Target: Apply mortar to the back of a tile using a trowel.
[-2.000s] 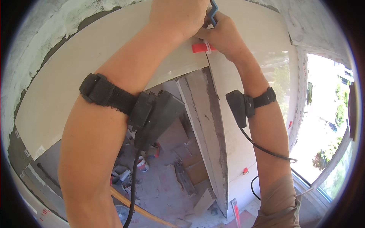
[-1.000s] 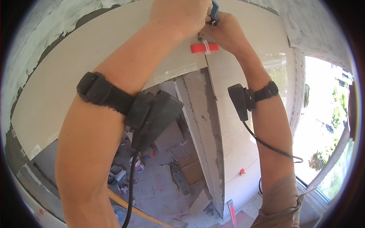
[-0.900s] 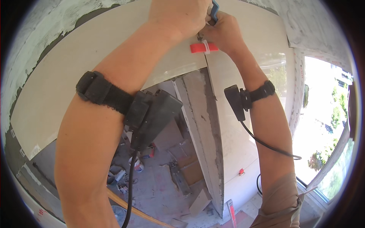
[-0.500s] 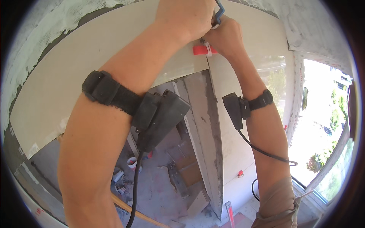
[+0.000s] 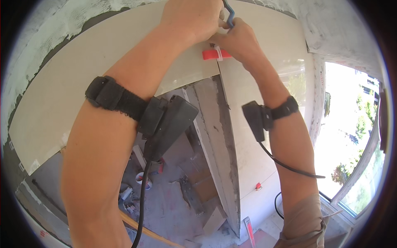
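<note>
My left hand (image 5: 192,18) is closed at the top centre of the view, its fingers beside a blue bent-handled tool (image 5: 229,14); what they grip is partly hidden. Just right and below, my right hand (image 5: 242,43) is closed at the lower end of that tool. Under both hands, a red wedge (image 5: 210,55) sits in a white clip (image 5: 219,53) at a seam of the cream tile (image 5: 74,103). Black devices with straps and cables are worn on my left (image 5: 169,124) and right (image 5: 256,120) forearms.
Below the tiled band is an opening with a grey edge (image 5: 219,107). Through it show the dusty floor (image 5: 161,206), a bucket (image 5: 144,181), boards and debris, and a wooden pole (image 5: 140,223). A bright window (image 5: 343,128) is at the right; a level (image 5: 250,231) stands low at the right.
Both hands stay together on the same spot, shifting only slightly. Since half a second ago they and the red wedge sit a little farther left in the view.
</note>
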Available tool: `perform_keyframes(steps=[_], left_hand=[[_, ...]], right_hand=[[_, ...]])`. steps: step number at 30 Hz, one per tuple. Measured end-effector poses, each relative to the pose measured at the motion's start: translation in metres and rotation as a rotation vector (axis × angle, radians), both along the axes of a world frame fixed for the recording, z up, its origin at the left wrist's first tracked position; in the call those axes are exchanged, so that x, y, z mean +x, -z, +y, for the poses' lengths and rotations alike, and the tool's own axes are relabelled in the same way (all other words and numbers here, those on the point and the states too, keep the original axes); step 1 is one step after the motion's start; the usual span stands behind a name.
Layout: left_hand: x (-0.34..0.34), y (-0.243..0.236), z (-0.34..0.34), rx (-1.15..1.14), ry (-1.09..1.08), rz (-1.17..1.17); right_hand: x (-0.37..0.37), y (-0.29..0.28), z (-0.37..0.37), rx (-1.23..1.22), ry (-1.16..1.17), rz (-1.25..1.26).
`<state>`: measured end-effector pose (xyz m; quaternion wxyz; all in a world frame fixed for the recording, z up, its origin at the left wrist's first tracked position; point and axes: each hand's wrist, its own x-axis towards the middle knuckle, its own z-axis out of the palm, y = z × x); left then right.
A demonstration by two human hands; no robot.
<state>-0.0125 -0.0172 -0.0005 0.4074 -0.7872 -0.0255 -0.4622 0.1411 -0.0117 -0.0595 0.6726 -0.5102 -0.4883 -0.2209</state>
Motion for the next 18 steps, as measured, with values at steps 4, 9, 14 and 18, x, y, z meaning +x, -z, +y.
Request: perform_keyframes(steps=[4,9,14,18], left_hand=[[-0.014,-0.014,-0.006,-0.330,-0.013,0.071],[-0.027,-0.025,0.017,-0.300,-0.007,-0.117],[-0.042,-0.019,0.027,-0.221,-0.029,-0.115],[-0.043,-0.012,0.024,-0.270,-0.019,-0.110]], right_hand=[[0.026,0.035,-0.050,-0.040,-0.274,0.114],[0.057,0.045,-0.057,-0.025,-0.286,-0.007],[0.049,0.035,-0.058,-0.100,-0.353,-0.021],[0.049,0.021,-0.050,-0.126,-0.326,-0.139]])
